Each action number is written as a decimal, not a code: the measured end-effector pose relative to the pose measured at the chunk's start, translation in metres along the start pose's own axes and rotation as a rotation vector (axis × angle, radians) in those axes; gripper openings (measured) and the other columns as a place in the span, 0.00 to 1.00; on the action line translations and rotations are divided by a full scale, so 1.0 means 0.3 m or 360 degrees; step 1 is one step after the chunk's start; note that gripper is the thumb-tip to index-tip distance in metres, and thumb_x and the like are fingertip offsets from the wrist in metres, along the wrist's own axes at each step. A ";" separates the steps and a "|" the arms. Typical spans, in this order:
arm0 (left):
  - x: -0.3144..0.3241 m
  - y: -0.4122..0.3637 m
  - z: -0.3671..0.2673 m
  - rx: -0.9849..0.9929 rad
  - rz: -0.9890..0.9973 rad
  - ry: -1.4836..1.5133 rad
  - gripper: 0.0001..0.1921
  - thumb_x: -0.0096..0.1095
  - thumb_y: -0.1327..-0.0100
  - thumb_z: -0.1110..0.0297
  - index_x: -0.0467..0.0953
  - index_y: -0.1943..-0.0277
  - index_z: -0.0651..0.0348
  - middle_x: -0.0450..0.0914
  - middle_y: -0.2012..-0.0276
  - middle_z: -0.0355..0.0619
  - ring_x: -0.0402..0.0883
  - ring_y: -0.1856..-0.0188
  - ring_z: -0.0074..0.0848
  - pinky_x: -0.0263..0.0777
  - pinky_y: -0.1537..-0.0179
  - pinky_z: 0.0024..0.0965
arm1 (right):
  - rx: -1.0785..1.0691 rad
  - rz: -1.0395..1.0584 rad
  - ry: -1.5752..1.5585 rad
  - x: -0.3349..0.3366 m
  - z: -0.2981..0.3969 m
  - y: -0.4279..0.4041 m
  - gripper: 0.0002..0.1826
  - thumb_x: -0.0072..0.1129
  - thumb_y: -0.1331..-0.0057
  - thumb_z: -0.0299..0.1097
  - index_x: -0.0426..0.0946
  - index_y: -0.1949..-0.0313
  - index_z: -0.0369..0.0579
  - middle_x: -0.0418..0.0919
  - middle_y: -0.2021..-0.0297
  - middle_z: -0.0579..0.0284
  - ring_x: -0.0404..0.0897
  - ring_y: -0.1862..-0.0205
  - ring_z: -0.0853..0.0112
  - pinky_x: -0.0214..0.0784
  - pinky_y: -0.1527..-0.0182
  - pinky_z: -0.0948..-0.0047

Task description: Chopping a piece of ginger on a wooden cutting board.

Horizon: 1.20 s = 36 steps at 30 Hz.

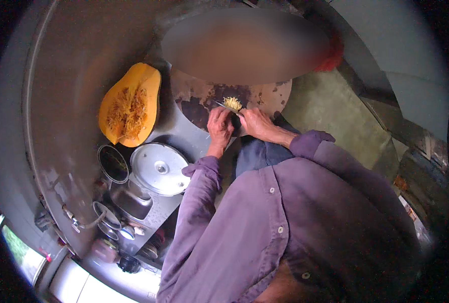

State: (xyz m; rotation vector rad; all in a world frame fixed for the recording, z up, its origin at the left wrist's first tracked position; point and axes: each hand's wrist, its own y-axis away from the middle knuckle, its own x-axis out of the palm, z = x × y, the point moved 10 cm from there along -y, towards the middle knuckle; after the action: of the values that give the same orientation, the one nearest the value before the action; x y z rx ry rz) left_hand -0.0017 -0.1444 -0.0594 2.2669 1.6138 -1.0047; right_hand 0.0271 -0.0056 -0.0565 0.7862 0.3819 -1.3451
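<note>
A kitchen knife [227, 107] is held in my right hand [255, 120], its blade pointing away to the upper left over a round chopping board [270, 100]. Just beyond the blade lies a small heap of pale yellow shreds [232, 102]. My left hand [220, 127] rests on the board with curled fingers close against the near side of the blade. Whatever may be under those fingers is hidden. Dark stains or wet patches mark the board's surface.
Left of the board lies a halved orange squash [129, 108] with seeds showing. Nearer are a round metal lid [160, 166], a strainer-like bowl [113, 163], a sink basin [133, 200] and a tap [74, 223]. A red object [332, 55] shows beside the blurred far area.
</note>
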 end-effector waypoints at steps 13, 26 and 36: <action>-0.024 -0.010 -0.033 0.0120 -0.0073 -0.0045 0.14 0.68 0.47 0.84 0.80 0.56 0.61 0.82 0.57 0.51 0.83 0.53 0.47 0.78 0.52 0.43 | 0.0216 0.0375 -0.0024 -0.091 -0.004 0.106 0.12 0.57 0.29 0.34 0.81 0.62 0.35 0.81 0.68 0.32 0.81 0.63 0.35 0.72 0.61 0.41; -0.046 -0.032 -0.078 0.0165 -0.0083 -0.0024 0.15 0.66 0.49 0.84 0.80 0.57 0.62 0.82 0.59 0.51 0.82 0.55 0.47 0.78 0.54 0.43 | 0.0167 0.0242 -0.0072 -0.043 -0.027 0.104 0.13 0.57 0.28 0.34 0.80 0.62 0.34 0.81 0.70 0.29 0.82 0.64 0.35 0.73 0.63 0.41; -0.011 -0.013 -0.015 0.0065 0.0015 -0.0002 0.19 0.66 0.53 0.79 0.79 0.54 0.64 0.79 0.55 0.54 0.80 0.52 0.52 0.76 0.49 0.45 | 0.0007 0.0076 -0.0058 -0.020 0.011 0.018 0.15 0.58 0.29 0.35 0.80 0.66 0.31 0.80 0.70 0.27 0.83 0.66 0.32 0.75 0.64 0.41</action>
State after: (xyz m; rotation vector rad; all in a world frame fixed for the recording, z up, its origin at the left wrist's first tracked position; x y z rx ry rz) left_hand -0.0039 -0.1433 -0.0532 2.2971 1.5950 -1.0462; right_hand 0.0303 -0.0034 -0.0487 0.7688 0.3295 -1.3144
